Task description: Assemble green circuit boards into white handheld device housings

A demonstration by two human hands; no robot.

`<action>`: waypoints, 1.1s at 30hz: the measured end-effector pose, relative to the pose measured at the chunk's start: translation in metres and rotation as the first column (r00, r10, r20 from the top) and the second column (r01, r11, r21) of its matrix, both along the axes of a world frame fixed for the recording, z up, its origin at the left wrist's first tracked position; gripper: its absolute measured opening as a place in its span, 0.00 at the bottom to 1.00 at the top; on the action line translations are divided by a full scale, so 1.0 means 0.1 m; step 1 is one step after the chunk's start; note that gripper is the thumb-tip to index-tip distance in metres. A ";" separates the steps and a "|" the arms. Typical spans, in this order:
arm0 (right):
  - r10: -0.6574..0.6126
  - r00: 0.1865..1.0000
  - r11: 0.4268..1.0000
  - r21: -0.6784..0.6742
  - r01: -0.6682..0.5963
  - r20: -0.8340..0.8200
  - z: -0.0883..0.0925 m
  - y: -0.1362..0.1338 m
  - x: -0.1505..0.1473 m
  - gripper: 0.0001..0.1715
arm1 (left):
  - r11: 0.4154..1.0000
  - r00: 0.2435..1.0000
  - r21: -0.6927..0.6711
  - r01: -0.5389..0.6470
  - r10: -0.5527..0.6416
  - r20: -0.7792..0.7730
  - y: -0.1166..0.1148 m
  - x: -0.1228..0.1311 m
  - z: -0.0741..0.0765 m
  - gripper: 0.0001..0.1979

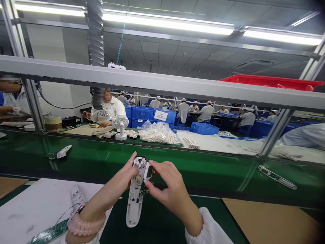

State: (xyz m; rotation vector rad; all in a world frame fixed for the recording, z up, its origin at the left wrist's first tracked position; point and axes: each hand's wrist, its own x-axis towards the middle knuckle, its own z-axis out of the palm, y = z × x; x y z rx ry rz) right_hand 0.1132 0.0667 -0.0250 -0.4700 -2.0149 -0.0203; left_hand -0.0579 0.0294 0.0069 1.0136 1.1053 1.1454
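Note:
My left hand (118,179), with a ring and a pink bead bracelet, is shut around an opened white plastic device housing (134,203). The housing is held upright above the green mat, and wires and a small circuit board show inside it. My right hand (167,181) pinches its upper end beside a small dark rectangular part (149,171). Under my left wrist, a green circuit board (49,232) with thin wires lies on a white sheet (30,210). Another white housing piece (77,195) lies there, partly hidden by my arm.
A green conveyor belt (127,159) runs across in front of me, carrying a white device part (59,152) and a long frame (276,177). A cardboard sheet (269,220) lies to the right. Beyond a metal rail, co-workers (108,108) sit among blue crates (142,115).

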 end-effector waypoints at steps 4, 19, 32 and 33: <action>-0.037 0.999 0.999 0.015 0.037 0.035 0.05 -0.03 0.03 0.27 | 0.996 0.998 0.052 0.070 -0.070 0.003 -0.01 -0.05 -0.02 0.45; -0.114 0.990 0.991 0.078 0.108 0.088 0.11 -0.12 0.06 0.27 | 0.970 0.976 0.226 0.087 -0.037 -0.216 -0.01 -0.05 -0.05 0.41; -0.153 0.974 0.986 0.083 0.141 0.164 0.11 -0.20 0.01 0.24 | 0.966 0.991 0.226 -0.123 0.130 -0.014 0.02 0.09 -0.03 0.31; -0.153 0.972 0.987 0.082 0.141 0.177 0.10 -0.21 0.00 0.23 | 0.970 0.991 0.207 -0.128 0.133 -0.011 0.01 0.11 -0.01 0.31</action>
